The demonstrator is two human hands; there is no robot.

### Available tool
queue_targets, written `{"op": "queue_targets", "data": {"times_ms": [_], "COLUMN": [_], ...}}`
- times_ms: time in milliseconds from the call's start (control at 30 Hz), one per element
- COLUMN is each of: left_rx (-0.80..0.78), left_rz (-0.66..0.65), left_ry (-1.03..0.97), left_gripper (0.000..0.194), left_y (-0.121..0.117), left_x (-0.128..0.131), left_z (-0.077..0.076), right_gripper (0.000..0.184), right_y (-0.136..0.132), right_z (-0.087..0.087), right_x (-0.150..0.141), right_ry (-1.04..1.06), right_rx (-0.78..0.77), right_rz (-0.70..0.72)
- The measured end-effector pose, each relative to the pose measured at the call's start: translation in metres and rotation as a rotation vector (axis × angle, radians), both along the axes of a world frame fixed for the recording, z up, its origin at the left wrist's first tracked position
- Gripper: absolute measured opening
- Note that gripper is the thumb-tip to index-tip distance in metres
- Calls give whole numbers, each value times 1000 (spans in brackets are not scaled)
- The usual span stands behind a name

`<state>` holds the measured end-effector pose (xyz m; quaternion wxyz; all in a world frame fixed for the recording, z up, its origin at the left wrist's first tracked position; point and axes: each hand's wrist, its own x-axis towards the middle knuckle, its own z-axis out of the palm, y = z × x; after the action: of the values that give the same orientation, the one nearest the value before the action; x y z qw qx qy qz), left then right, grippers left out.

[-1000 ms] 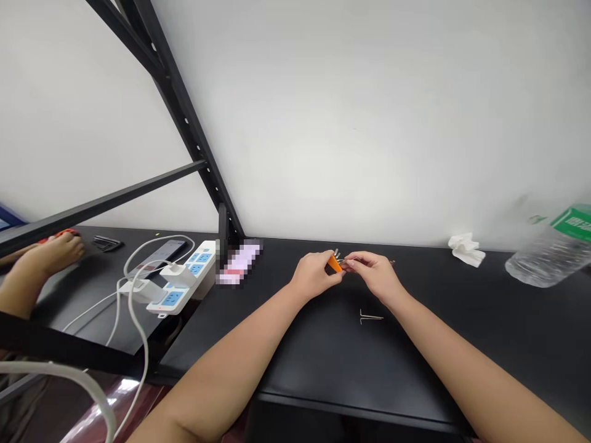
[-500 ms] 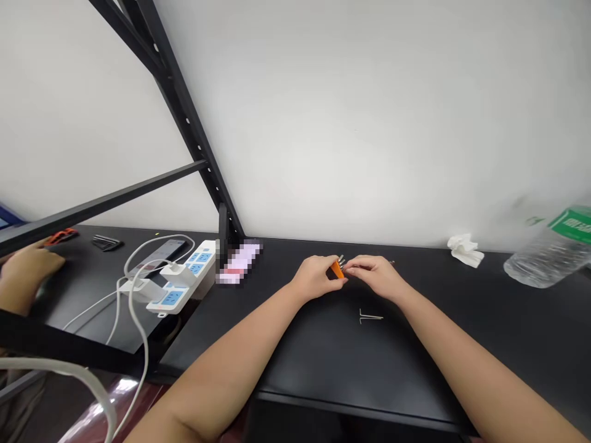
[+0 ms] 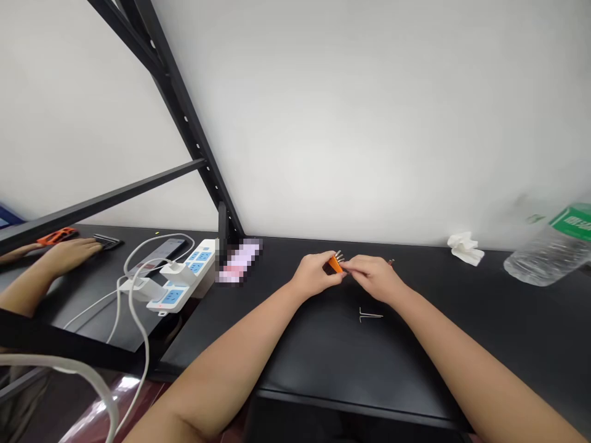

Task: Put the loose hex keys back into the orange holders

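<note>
My left hand (image 3: 318,274) is closed around an orange hex key holder (image 3: 335,264), gripping it between thumb and fingers. Several metal hex keys (image 3: 339,255) stick out of its upper end. From the other side, my right hand (image 3: 373,275) brings its pressed-together fingertips against the holder; what they pinch, if anything, is hidden. Two thin L-shaped hex keys (image 3: 370,315) lie on the black table (image 3: 318,357), in front of my hands. A small reddish-tipped item (image 3: 391,262) shows just behind my right hand.
A crumpled tissue (image 3: 465,248) and a large plastic bottle (image 3: 545,255) stand to the right. To the left are a black metal frame (image 3: 184,117), a white power strip (image 3: 187,280) with cables and a phone (image 3: 159,255). Beyond, another person's hand (image 3: 76,253) touches a dark hex key set (image 3: 108,241).
My right fingers have turned and straightened slightly at the holder, while my left hand stays nearly still. The other person's hand has moved right onto the dark set.
</note>
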<state>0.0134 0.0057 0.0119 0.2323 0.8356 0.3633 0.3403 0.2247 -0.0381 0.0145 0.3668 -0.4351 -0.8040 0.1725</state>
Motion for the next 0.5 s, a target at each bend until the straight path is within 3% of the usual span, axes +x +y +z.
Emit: {"op": "queue_targets", "data": {"times_ms": [100, 200, 367, 500], "left_rx": [-42, -60, -73, -88], "left_rz": [11, 52, 69, 70], "left_ry": [-49, -81, -61, -41], "left_gripper": [18, 18, 20, 21], "left_y": [2, 4, 7, 8], "left_x": [0, 0, 0, 0], "left_z": [-2, -4, -5, -5], "right_gripper": [39, 37, 14, 14], "right_y": [-3, -10, -27, -34], "right_z": [6, 20, 39, 42], "right_x": [4, 10, 20, 15], "right_ry": [-248, -416, -656, -679], "right_rx": [55, 10, -414, -646], "right_rz": [-26, -127, -17, 1]}}
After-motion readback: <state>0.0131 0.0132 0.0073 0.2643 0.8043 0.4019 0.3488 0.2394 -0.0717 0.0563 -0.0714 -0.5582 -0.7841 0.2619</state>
